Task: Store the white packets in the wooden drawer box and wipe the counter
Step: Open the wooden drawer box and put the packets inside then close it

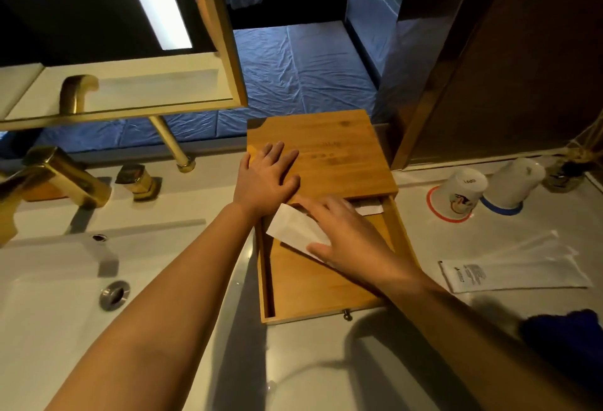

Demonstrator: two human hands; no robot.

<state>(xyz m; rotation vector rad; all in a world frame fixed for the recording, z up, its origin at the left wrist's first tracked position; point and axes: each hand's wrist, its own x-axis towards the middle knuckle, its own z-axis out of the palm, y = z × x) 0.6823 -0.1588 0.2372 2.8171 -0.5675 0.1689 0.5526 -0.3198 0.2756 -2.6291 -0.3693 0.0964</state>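
Your left hand (pixel 266 178) lay flat, fingers straight and spread, palm down on the lid of the square bamboo drawer box (pixel 321 152). Your right hand (pixel 346 234) reached in from five o'clock, fingers extended, thumb under a white paper packet (pixel 293 227), pressing it into the pulled-out wooden drawer (pixel 313 286). Another white packet (pixel 370 208) sat at the drawer's twelve o'clock end. A long white printed sachet (pixel 509 275) lay on the pale counter (pixel 310 361) at three o'clock, with a dark blue cloth (pixel 564 335) at four.
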